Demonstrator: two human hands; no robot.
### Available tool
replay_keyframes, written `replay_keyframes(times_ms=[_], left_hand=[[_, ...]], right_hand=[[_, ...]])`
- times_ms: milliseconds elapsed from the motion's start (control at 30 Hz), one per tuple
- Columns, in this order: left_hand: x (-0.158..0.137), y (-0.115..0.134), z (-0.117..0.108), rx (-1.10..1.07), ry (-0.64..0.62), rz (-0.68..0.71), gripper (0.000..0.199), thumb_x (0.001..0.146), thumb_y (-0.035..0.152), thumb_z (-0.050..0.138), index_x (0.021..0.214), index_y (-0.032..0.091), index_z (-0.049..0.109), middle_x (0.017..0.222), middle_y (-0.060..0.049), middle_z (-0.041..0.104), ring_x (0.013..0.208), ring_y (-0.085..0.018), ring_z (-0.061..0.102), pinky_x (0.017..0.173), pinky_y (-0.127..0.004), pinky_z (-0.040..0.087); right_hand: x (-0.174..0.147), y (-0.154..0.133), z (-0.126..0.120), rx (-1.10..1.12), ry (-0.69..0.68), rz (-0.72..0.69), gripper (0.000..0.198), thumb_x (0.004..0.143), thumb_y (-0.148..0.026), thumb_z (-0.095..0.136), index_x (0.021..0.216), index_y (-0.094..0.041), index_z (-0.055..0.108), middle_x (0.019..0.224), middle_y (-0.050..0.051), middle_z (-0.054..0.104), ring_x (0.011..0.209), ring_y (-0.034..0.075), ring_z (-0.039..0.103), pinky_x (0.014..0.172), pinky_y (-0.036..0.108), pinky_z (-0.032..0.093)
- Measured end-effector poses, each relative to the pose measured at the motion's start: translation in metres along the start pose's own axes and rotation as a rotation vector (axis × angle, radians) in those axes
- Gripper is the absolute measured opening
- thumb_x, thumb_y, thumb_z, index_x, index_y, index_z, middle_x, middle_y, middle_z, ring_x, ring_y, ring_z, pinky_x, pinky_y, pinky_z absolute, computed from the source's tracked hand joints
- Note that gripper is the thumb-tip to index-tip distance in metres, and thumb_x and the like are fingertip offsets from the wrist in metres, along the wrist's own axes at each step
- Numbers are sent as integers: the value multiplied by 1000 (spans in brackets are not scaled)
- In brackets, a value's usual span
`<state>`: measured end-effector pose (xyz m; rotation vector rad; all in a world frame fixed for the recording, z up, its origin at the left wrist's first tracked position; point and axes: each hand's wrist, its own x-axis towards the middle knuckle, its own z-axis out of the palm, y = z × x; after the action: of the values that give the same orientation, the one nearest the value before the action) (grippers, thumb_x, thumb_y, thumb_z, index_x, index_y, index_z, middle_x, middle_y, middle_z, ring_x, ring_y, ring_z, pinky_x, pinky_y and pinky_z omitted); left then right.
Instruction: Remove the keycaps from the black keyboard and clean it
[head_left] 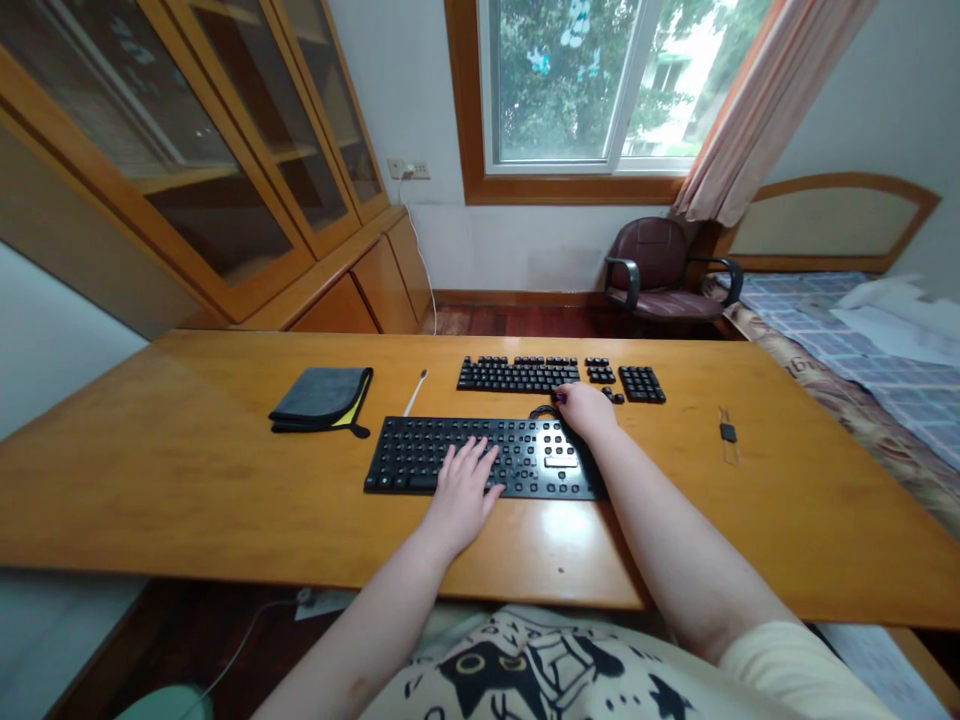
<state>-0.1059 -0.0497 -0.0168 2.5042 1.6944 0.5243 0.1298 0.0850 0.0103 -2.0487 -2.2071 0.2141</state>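
A black keyboard base (405, 455) lies on the wooden desk, most of its switches bare of keycaps and a few long caps still along its lower left. On its middle rests my left hand (463, 490), open, with the fingers spread. Just beyond the base's back edge, my right hand (589, 408) has its fingertips drawn together around something small and dark. This sits at the near edge of the loose black keycaps (517, 377), which are set out in keyboard order. A coiled black cable (543, 411) shows beside these fingers.
A folded grey cloth (319, 395) with yellow lining lies left, near a thin white brush (415, 393). A wire keycap puller (727, 432) lies right. A number-pad block of keycaps (642, 384) stands behind my right hand. An office chair (660, 270) is beyond the desk.
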Motion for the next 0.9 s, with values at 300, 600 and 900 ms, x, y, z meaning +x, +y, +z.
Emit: replay_keyframes(times_ms=[300, 600, 900], left_hand=[[0, 2, -1, -17, 24, -10, 46, 84, 30, 50, 129, 18, 46, 137, -11, 46, 131, -25, 36, 110, -48, 25], [-2, 2, -9, -173, 69, -17, 45, 84, 30, 52, 128, 19, 47, 138, -12, 45, 130, -27, 36, 109, -51, 27], [20, 24, -12, -1229, 166, -194, 36, 82, 31, 58, 115, 18, 55, 109, -10, 61, 90, -17, 64, 83, -33, 53]], right_hand=[[2, -2, 0, -5, -10, 7, 24, 83, -29, 50, 99, -26, 67, 101, 6, 66, 90, 22, 61, 73, 29, 45], [-25, -8, -27, 44, 166, -75, 26, 87, -30, 48, 102, -22, 68, 103, 7, 66, 86, 20, 62, 73, 28, 46], [-100, -51, -7, 477, 453, -612, 23, 86, -23, 51, 103, -20, 66, 70, 4, 61, 64, 15, 57, 59, 25, 46]])
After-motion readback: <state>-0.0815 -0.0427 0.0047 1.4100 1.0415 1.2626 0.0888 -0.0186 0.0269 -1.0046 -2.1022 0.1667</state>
